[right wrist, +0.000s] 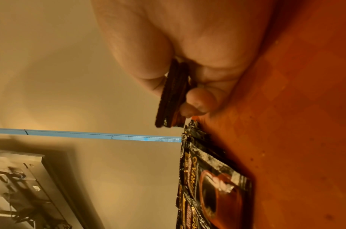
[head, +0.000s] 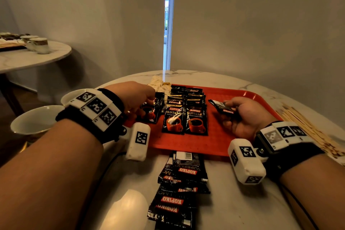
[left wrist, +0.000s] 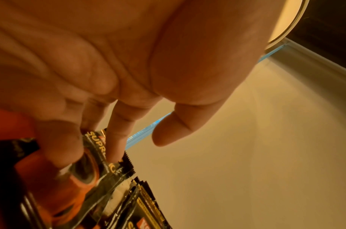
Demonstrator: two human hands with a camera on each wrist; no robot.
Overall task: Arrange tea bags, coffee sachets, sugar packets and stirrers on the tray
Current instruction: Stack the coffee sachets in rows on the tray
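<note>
Coffee sachets (head: 184, 115) lie in overlapping rows mid-tray (head: 186, 145), faces up, likely for neat display. Left hand (head: 134, 97) at tray's left edge; fingers (left wrist: 117, 139) press and pinch a sachet (left wrist: 97, 164), apparently squaring it into line. Right hand (head: 244, 115) over tray's right half; fingers curled round spare sachets (head: 223, 107), ready to feed. More sachets (head: 179, 188) heaped on bench (head: 233, 207) nearside of tray. Stirrers (head: 308, 129) right of tray; pale packets (head: 158, 84) behind it.

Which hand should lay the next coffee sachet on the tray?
Right, probably. The right hand already pinches a sachet above bare red tray beside the laid rows. The left hand is busy on a sachet at the tray's left edge.
</note>
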